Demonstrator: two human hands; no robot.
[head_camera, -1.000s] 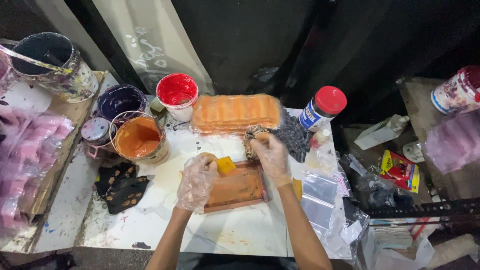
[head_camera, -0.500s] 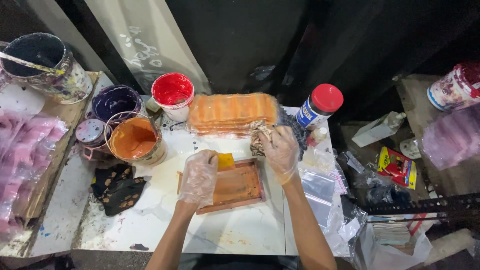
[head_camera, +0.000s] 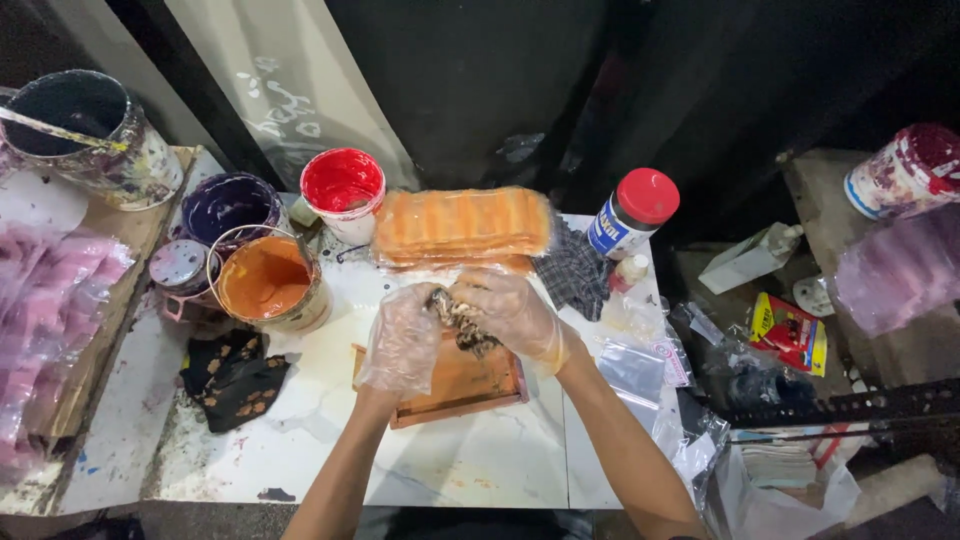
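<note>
Both my hands wear thin clear plastic gloves and meet over an orange-stained wooden block (head_camera: 450, 388) lying flat on the white table. My right hand (head_camera: 515, 318) grips a crumpled, paint-stained rag (head_camera: 462, 322). My left hand (head_camera: 402, 340) pinches the rag's left end, fingers curled around it. The rag hangs just above the block's far edge. A stack of orange sheets in a clear bag (head_camera: 462, 225) lies just beyond my hands.
An orange paint bucket (head_camera: 268, 285), a red paint cup (head_camera: 342, 186) and a dark purple tub (head_camera: 228, 204) stand at left. A red-lidded jar (head_camera: 632, 212) and a checked cloth (head_camera: 572, 272) sit to the right, and a black stained rag (head_camera: 235, 375) lies at the lower left. Clear plastic bags (head_camera: 640, 365) lie at the table's right edge.
My right hand came back from the far right of the block with the rag. My left hand left the small yellow piece and took the rag's other end.
</note>
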